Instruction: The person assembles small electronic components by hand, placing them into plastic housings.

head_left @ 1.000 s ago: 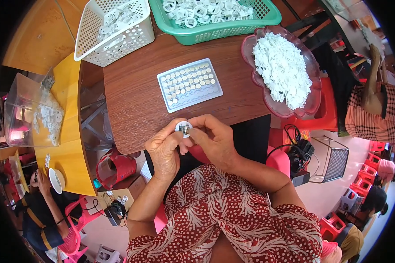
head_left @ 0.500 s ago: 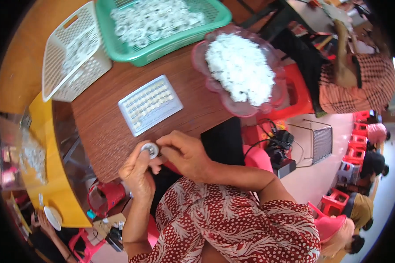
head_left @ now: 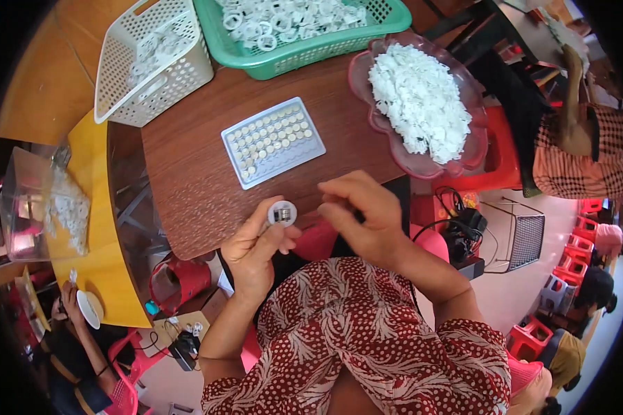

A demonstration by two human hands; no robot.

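My left hand [head_left: 253, 252] holds a small round white plastic casing [head_left: 282, 214] between thumb and fingers. Its open face is turned up, with metal parts visible inside. To the right of it, my right hand [head_left: 363, 214] is raised, apart from the casing. Its fingers are loosely bent, thumb and index tips are apart, and nothing shows between them. Beyond my hands a pale plastic tray [head_left: 294, 156] lies on the brown table [head_left: 187, 214]. Rows of small round discs like button cells [head_left: 268, 135] fill much of it; some pockets at the near right hold none.
At the back stand a white basket [head_left: 156, 95] and a green basket [head_left: 277, 68], both with white ring-shaped parts. A pink scalloped bowl [head_left: 394, 149] heaped with small white pieces is at the right. A yellow table [head_left: 118, 277] and other people are around.
My right hand has drawn away from the casing, which stays in my left hand and now shows its open face more fully. The whole view has shifted, so the table appears further right and up.
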